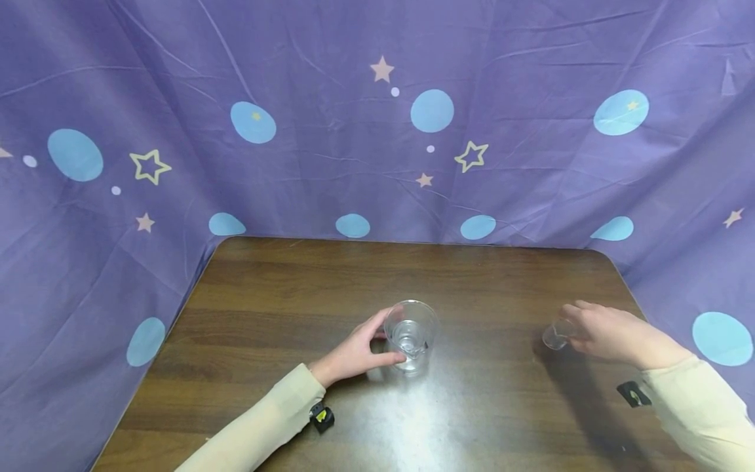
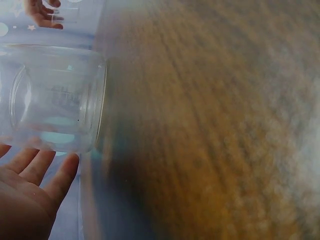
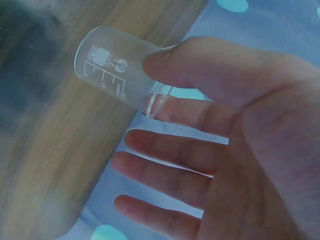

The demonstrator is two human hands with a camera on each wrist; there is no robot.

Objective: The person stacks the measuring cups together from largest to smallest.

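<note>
A large clear glass beaker [image 1: 420,344] stands upright near the middle of the wooden table. My left hand [image 1: 360,347] reaches around its left side, thumb at the front and forefinger at the back near the rim. In the left wrist view, other fingers [image 2: 64,182] of that hand lie fairly straight beside the glass. A smaller round outline shows inside the large beaker; I cannot tell whether it is a separate vessel. At the table's right side, my right hand [image 1: 613,334] pinches a small beaker [image 3: 107,67] with white markings near its rim, between thumb and forefinger; the other fingers are extended.
The brown wooden table [image 1: 283,288] has rounded far corners. A purple curtain [image 1: 318,131] with stars and blue spots hangs behind it and on both sides. Small black devices [image 1: 322,417] sit at both wrists.
</note>
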